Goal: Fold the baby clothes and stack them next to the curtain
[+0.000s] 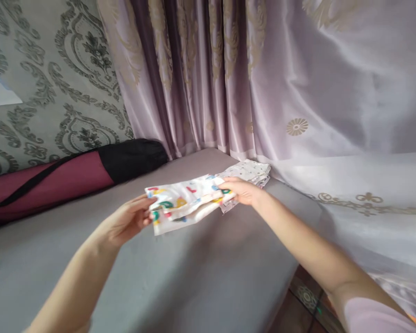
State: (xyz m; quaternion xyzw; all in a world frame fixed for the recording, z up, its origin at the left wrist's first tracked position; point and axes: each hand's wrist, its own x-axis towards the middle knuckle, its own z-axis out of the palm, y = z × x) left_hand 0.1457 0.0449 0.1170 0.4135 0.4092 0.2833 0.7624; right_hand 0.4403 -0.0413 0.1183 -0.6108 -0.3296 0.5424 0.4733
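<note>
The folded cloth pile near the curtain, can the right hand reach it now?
Probably yes: the pile lies close beyond the right hand, though that hand grips the colourful cloth.

Long bag (85, 172) near lilac curtains (273, 88)

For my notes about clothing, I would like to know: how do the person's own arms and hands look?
The left hand and right hand wear no gloves, and no watch or bracelet shows on the wrists. A plain, pale pinkish-lilac sleeve covers the right upper arm. No sleeve shows on the left side.
</note>
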